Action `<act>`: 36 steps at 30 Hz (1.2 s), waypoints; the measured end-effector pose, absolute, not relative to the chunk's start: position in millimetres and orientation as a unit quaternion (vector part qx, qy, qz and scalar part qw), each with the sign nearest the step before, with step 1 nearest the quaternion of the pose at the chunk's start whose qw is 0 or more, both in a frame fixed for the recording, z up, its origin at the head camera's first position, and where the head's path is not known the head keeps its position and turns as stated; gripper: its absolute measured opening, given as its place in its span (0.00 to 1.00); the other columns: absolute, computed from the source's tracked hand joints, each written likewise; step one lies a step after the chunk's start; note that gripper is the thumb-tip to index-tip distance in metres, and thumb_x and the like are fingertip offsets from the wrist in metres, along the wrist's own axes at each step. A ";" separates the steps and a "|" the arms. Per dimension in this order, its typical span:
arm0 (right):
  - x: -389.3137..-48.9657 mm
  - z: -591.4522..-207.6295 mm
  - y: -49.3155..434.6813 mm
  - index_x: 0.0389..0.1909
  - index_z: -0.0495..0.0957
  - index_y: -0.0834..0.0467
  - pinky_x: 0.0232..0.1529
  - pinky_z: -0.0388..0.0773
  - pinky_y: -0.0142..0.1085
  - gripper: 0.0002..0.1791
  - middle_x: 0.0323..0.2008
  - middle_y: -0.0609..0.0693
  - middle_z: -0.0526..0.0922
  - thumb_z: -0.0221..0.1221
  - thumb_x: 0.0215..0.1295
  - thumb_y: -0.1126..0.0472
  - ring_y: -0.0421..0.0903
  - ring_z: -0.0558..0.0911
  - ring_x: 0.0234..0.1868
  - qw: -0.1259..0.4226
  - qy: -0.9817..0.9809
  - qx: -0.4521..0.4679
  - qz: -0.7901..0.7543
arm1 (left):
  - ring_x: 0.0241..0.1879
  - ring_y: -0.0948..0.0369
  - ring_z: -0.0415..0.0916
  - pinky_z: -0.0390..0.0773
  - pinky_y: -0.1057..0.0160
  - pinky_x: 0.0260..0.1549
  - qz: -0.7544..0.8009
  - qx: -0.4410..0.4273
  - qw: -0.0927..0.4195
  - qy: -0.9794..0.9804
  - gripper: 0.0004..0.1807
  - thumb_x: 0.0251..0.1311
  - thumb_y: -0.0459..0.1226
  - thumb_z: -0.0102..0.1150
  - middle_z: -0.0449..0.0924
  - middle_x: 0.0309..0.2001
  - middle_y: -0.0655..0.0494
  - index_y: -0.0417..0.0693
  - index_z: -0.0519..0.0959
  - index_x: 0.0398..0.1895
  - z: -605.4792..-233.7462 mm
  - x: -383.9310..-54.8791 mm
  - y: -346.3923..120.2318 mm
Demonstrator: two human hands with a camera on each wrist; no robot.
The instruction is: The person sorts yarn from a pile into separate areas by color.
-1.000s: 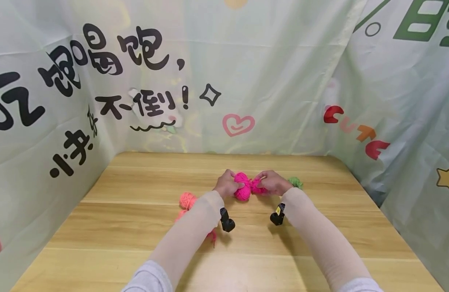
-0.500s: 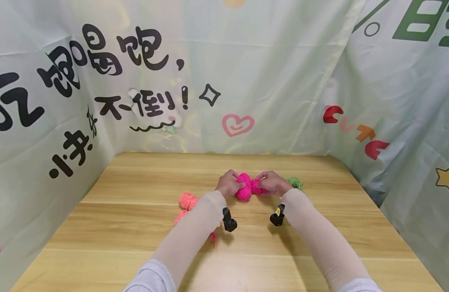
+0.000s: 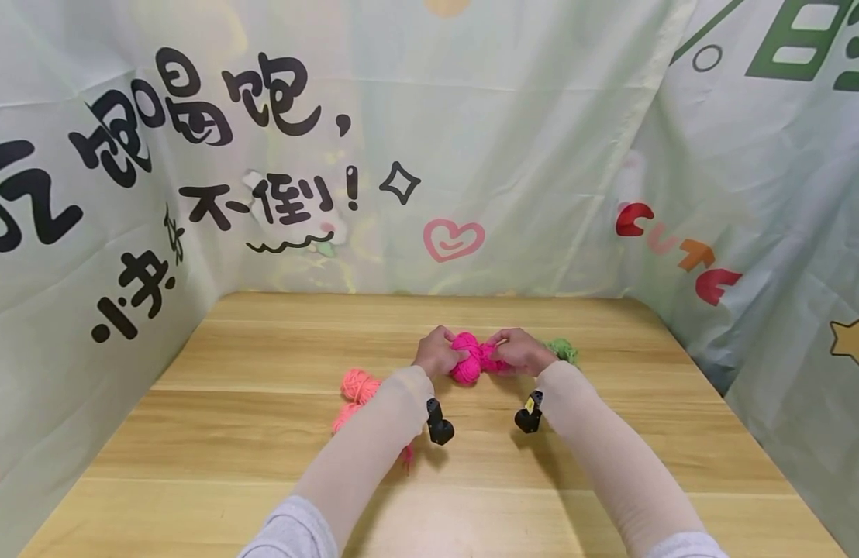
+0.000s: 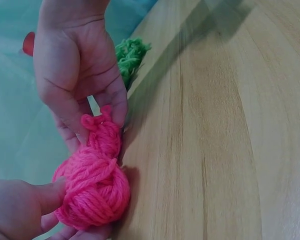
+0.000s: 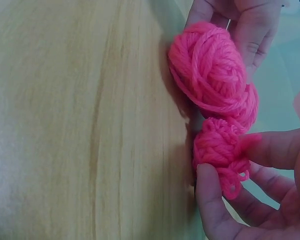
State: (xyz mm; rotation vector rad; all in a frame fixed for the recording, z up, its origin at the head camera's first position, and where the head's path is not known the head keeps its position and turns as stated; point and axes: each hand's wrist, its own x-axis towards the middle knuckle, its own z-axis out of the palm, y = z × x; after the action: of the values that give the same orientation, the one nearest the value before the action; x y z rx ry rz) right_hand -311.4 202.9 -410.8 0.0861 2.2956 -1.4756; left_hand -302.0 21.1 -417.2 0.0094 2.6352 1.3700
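Note:
At the far middle of the table, my left hand (image 3: pixel 438 353) holds a bright pink yarn ball (image 3: pixel 466 368), thumb on its near side and fingers around the other side. Right beside it, my right hand (image 3: pixel 519 351) pinches a smaller pink yarn bundle (image 5: pixel 217 147) between thumb and fingers. Loose loops stick out from the bundle's end in the right wrist view. The ball (image 4: pixel 92 192) and the bundle (image 4: pixel 105 137) press against each other in the left wrist view.
A green yarn bundle (image 3: pixel 564 351) lies behind my right wrist. Coral yarn balls (image 3: pixel 360 385) sit left of my left forearm, which partly hides them. A reddish-pink yarn end (image 3: pixel 407 456) shows beneath that forearm. Printed cloth (image 3: pixel 541 155) hangs around the wooden table (image 3: pixel 262 442).
My left hand has shifted slightly right with the pink ball, closer to the right hand. The right hand stays nearly in place, still pinching the smaller bundle.

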 end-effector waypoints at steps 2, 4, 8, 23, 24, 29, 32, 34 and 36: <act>-310.9 -411.2 202.9 0.57 0.69 0.67 0.40 0.81 0.41 0.18 0.40 0.56 0.73 0.52 0.65 0.73 0.45 0.76 0.33 0.203 0.824 0.030 -0.528 | 0.33 0.57 0.71 0.73 0.64 0.33 0.453 0.005 0.080 0.888 0.16 0.58 0.38 0.68 0.74 0.32 0.51 0.43 0.72 0.43 -417.0 -301.1 21.7; -310.5 -411.4 202.9 0.57 0.69 0.67 0.40 0.81 0.41 0.18 0.40 0.56 0.73 0.52 0.65 0.73 0.45 0.77 0.33 0.203 0.823 0.028 -0.529 | 0.35 0.57 0.72 0.73 0.64 0.34 0.452 0.005 0.076 0.889 0.17 0.57 0.39 0.68 0.75 0.33 0.51 0.43 0.72 0.43 -418.6 -302.0 22.2; -309.9 -410.6 202.7 0.57 0.68 0.67 0.40 0.81 0.41 0.19 0.39 0.56 0.72 0.51 0.65 0.73 0.45 0.76 0.33 0.205 0.822 0.026 -0.531 | 0.34 0.58 0.71 0.72 0.65 0.32 0.440 0.008 0.065 0.895 0.17 0.57 0.40 0.69 0.74 0.32 0.53 0.44 0.73 0.43 -420.8 -302.1 22.8; -308.6 -402.9 207.9 0.61 0.66 0.67 0.42 0.81 0.43 0.21 0.48 0.60 0.73 0.51 0.68 0.71 0.47 0.77 0.39 0.216 0.826 0.025 -0.521 | 0.37 0.56 0.72 0.75 0.60 0.37 0.448 0.025 0.081 0.890 0.18 0.62 0.45 0.62 0.76 0.35 0.51 0.43 0.73 0.48 -415.2 -301.2 18.6; -308.5 -401.4 208.4 0.62 0.65 0.67 0.43 0.81 0.44 0.22 0.49 0.60 0.72 0.51 0.68 0.70 0.47 0.77 0.39 0.218 0.826 0.026 -0.519 | 0.37 0.55 0.72 0.75 0.60 0.38 0.447 0.025 0.083 0.891 0.19 0.63 0.46 0.61 0.76 0.36 0.50 0.44 0.73 0.49 -414.6 -301.2 18.2; -305.5 -390.6 209.4 0.64 0.63 0.68 0.47 0.79 0.48 0.25 0.45 0.60 0.75 0.52 0.65 0.71 0.48 0.77 0.37 0.219 0.829 0.023 -0.514 | 0.34 0.55 0.73 0.75 0.60 0.36 0.444 0.026 0.089 0.891 0.20 0.66 0.47 0.57 0.77 0.36 0.50 0.44 0.72 0.54 -411.2 -301.4 13.1; -303.5 -383.9 211.1 0.66 0.61 0.68 0.51 0.77 0.51 0.27 0.51 0.64 0.75 0.51 0.65 0.72 0.52 0.77 0.45 0.221 0.830 0.018 -0.512 | 0.33 0.56 0.74 0.74 0.61 0.34 0.442 0.031 0.092 0.892 0.21 0.67 0.47 0.55 0.77 0.36 0.51 0.44 0.72 0.55 -408.4 -302.0 7.7; -302.4 -379.9 212.7 0.66 0.60 0.68 0.54 0.75 0.53 0.27 0.56 0.66 0.73 0.50 0.67 0.71 0.57 0.75 0.53 0.224 0.832 0.012 -0.508 | 0.33 0.56 0.76 0.75 0.61 0.33 0.442 0.035 0.092 0.892 0.21 0.67 0.47 0.54 0.77 0.38 0.50 0.44 0.72 0.57 -406.9 -302.1 3.5; -301.5 -376.9 213.9 0.67 0.59 0.68 0.56 0.73 0.54 0.26 0.60 0.66 0.69 0.49 0.69 0.70 0.60 0.71 0.59 0.226 0.831 0.009 -0.509 | 0.33 0.54 0.78 0.76 0.61 0.32 0.446 0.036 0.096 0.889 0.22 0.67 0.48 0.53 0.77 0.41 0.47 0.44 0.72 0.58 -405.7 -301.6 -0.8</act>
State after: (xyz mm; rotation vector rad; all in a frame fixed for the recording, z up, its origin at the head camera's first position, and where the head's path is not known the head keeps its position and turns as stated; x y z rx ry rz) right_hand -301.5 213.9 -376.9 0.0258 2.2893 -1.4025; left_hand -301.6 -0.8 -405.7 0.1056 2.6349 1.3218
